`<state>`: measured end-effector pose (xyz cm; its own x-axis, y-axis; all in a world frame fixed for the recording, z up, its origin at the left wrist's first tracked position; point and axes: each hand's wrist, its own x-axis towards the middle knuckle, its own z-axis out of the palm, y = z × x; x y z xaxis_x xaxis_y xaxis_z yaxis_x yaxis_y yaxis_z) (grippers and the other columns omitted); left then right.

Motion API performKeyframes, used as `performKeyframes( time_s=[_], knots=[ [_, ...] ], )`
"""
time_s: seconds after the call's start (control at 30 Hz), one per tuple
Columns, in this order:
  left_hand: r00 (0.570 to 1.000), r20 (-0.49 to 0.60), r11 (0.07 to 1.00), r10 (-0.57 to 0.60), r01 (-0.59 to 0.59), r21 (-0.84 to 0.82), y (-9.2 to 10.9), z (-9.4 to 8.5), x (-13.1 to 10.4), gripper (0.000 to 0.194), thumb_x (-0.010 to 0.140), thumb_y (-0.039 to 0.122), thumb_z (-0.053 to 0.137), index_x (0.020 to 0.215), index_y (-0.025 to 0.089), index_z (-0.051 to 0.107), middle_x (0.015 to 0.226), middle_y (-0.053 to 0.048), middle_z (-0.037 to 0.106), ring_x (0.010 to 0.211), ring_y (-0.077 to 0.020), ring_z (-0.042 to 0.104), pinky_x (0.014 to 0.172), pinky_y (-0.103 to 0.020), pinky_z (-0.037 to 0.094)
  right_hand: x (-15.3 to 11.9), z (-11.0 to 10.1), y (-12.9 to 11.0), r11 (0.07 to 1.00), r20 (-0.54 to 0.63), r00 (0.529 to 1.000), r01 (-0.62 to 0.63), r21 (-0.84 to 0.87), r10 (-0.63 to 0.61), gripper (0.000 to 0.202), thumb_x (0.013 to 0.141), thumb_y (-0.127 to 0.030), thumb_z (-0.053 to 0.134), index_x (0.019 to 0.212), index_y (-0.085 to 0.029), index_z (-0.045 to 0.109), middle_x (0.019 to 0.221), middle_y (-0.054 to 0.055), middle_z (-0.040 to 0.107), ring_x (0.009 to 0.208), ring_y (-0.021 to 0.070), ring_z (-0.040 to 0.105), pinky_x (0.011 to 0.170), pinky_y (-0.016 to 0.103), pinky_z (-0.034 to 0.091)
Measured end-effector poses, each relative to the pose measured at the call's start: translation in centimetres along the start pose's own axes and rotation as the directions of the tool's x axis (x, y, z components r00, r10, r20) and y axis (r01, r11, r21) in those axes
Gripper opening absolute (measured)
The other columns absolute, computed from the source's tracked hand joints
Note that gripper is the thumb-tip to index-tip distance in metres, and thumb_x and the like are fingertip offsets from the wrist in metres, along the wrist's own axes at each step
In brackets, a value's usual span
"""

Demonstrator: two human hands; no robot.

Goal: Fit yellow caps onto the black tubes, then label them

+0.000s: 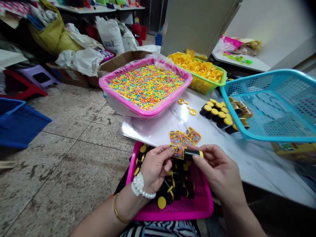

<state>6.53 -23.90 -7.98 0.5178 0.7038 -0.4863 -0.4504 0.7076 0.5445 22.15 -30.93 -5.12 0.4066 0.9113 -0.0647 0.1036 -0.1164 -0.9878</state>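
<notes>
Between thumb and fingers my left hand (158, 164) pinches a small printed yellow sticker label (178, 152). Its right edge meets a black tube with a yellow cap (191, 154), which my right hand (217, 168) grips at the capped end, lying sideways. Both hands are above a magenta basket (172, 215) on the lap, filled with more black tubes with yellow caps. Just beyond my fingers, several similar labels (185, 137) lie loosely overlapped on the white marbled table (158, 130).
A pink tub (143, 113) of coloured beads stands at the table's far left. Behind it sits a green basket (204, 84) of yellow plastic pieces. Upright capped tubes (214, 113) stand beside a tilted blue basket (276, 95). A blue bin (22, 123) is on the floor at left.
</notes>
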Motion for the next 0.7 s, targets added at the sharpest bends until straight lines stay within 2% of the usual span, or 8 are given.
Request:
performKeyframes(
  time_s=[0.2,0.27,0.4,0.5,0.57,0.63,0.7],
  knots=[
    [1.000,-0.002,0.997,0.023,-0.023,0.069,-0.3,0.0,0.0,0.035,0.065,0.036,0.084,0.083,0.012,0.066,0.054,0.005,0.057,0.034,0.0002,0.037,0.032,-0.012,0.013,-0.7,0.5,0.8,0.970,-0.005,0.985,0.169,-0.174,-0.172,0.026,0.081,-0.030,0.073,0.098,-0.024,0.055,0.117,0.011,0.071,0.096,0.0228,0.072,0.078,0.033,0.061],
    [0.999,-0.009,0.993,0.036,-0.035,0.113,-0.4,0.0,-0.2,0.035,0.067,0.038,0.082,0.084,0.012,0.066,0.047,0.006,0.052,0.033,-0.0002,0.034,0.032,-0.012,0.014,-0.6,0.6,1.3,0.971,0.040,0.980,0.199,-0.136,-0.195,0.027,0.081,-0.027,0.073,0.099,-0.025,0.053,0.118,0.010,0.071,0.098,0.0229,0.072,0.081,0.034,0.061],
    [0.996,0.005,0.976,0.088,-0.088,0.198,-0.7,-0.2,-0.7,0.036,0.075,0.043,0.075,0.088,0.010,0.067,0.043,0.007,0.048,0.034,-0.0001,0.029,0.033,-0.011,0.017,-0.4,0.5,2.0,0.972,0.143,0.961,0.236,0.008,-0.235,0.028,0.080,-0.020,0.075,0.100,-0.026,0.056,0.107,0.006,0.073,0.094,0.0201,0.072,0.084,0.032,0.059],
    [0.977,-0.030,0.952,0.210,-0.197,0.234,-0.5,-0.6,-1.2,0.039,0.077,0.043,0.074,0.098,0.012,0.064,0.057,0.004,0.056,0.039,-0.0015,0.038,0.033,-0.011,0.025,-0.4,0.3,2.2,0.948,0.081,0.944,0.319,0.024,-0.320,0.034,0.076,-0.016,0.078,0.105,-0.027,0.062,0.105,0.004,0.071,0.097,0.0190,0.070,0.087,0.032,0.058],
    [0.967,0.002,0.926,0.254,-0.244,0.288,-0.2,-1.0,-1.4,0.047,0.076,0.044,0.075,0.111,0.016,0.059,0.075,0.001,0.062,0.045,-0.0043,0.050,0.033,-0.012,0.031,-0.4,0.2,2.3,0.926,0.067,0.923,0.377,0.036,-0.379,0.037,0.074,-0.015,0.079,0.106,-0.027,0.064,0.103,0.004,0.069,0.099,0.0195,0.067,0.088,0.033,0.056],
    [0.977,0.130,0.906,0.166,-0.203,0.371,0.3,-1.4,-1.5,0.053,0.077,0.046,0.074,0.118,0.017,0.056,0.080,-0.001,0.064,0.047,-0.0068,0.055,0.032,-0.014,0.036,-0.3,0.2,2.2,0.910,0.111,0.904,0.414,0.024,-0.414,0.037,0.073,-0.015,0.080,0.106,-0.027,0.066,0.102,0.004,0.066,0.102,0.0208,0.064,0.087,0.033,0.056],
    [0.970,0.242,0.889,0.023,-0.130,0.439,0.6,-1.7,-1.5,0.049,0.080,0.046,0.071,0.116,0.015,0.058,0.064,0.002,0.061,0.040,-0.0064,0.051,0.033,-0.014,0.036,-0.4,0.1,2.1,0.913,0.207,0.894,0.408,-0.014,-0.397,0.036,0.076,-0.016,0.078,0.108,-0.027,0.067,0.107,0.006,0.062,0.102,0.0211,0.062,0.081,0.032,0.057]
  ],
)
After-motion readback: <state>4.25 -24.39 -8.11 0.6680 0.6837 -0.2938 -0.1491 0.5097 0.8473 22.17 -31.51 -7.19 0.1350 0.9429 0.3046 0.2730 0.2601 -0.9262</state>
